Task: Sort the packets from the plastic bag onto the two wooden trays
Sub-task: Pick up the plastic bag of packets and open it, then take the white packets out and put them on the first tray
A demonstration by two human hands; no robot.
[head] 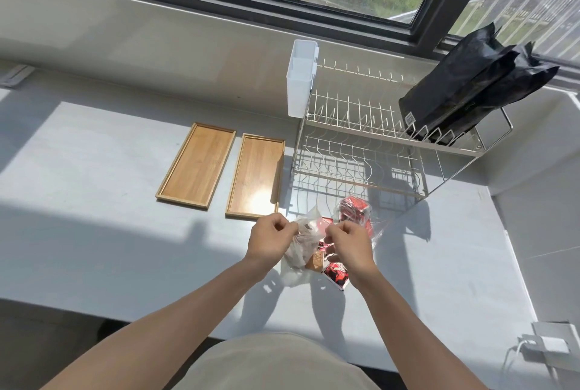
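While both fists are closed on the thin film of the plastic bag (302,240), the left hand (270,240) pinches its left edge and the right hand (347,243) pinches the middle, the two close together above the grey counter (110,242). Red packets (337,273) and one tan packet (314,261) show through and below the bag, more red ones bunched at its far right. The two wooden trays (197,165) lie side by side just left and beyond, both bare. A wire dish rack (361,151) stands to the right, holding a black bag (464,88).
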